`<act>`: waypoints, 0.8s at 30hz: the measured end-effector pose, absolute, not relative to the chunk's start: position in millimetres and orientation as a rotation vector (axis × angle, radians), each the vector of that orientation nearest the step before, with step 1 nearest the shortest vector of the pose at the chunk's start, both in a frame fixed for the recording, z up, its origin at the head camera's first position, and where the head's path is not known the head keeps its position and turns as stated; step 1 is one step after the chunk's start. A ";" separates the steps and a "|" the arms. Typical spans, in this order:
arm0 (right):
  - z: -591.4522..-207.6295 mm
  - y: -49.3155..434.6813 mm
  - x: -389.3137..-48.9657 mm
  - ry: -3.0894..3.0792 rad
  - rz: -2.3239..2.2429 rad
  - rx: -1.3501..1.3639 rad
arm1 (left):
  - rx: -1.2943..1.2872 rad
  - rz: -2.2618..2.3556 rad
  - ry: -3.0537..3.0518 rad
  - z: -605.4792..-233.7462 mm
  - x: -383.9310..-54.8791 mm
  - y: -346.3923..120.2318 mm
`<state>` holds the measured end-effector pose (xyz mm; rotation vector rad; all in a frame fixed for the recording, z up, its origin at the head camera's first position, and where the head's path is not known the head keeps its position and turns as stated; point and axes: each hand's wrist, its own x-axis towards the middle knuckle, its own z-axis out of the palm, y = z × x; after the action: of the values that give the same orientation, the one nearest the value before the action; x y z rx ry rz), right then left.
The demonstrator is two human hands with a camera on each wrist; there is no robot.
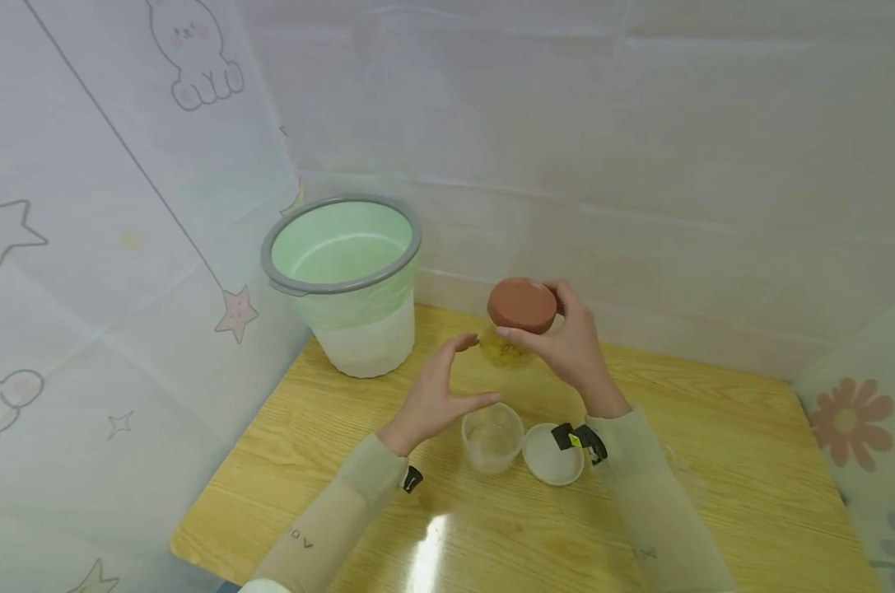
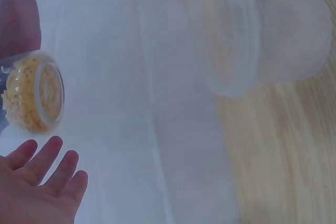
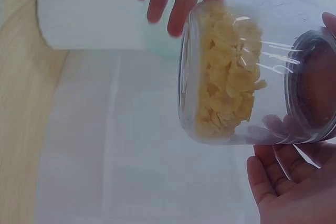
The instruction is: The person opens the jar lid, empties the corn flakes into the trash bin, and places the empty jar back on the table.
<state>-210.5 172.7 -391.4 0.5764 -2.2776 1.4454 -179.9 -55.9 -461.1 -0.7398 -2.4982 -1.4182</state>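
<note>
A clear jar with a reddish-brown lid is held up above the table by my right hand, which grips it near the lid. Yellow flakes fill the bottom part of the jar. Close by, my left hand is spread, thumb apart from the fingers, and holds nothing. The left wrist view shows a gap between its fingertips and the jar's base. Under the hands stands a translucent round tub without a lid, next to a white round lid lying on the table.
A tall green and white bucket with a grey rim stands at the table's back left. The wooden table meets a pale sheet behind and a printed sheet on the left. Straps with small black parts sit on the wrists.
</note>
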 end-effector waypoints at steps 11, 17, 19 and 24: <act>-370.2 163.4 -177.0 -2.175 1.442 0.758 | -0.838 -1.446 -2.313 -439.1 -168.0 -43.3; -377.7 158.4 -166.1 -2.152 1.415 0.801 | -0.874 -1.507 -2.224 -438.1 -164.0 -36.7; -378.7 155.8 -160.4 -2.150 1.420 0.799 | -0.894 -1.540 -2.193 -439.3 -162.5 -34.5; -382.3 149.6 -146.8 -2.151 1.445 0.758 | -0.944 -1.575 -2.098 -443.0 -159.1 -28.7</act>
<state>-146.8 149.6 -382.3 0.7582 -2.1507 1.4453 -159.1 -28.7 -443.0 -0.9439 -2.0980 -1.5755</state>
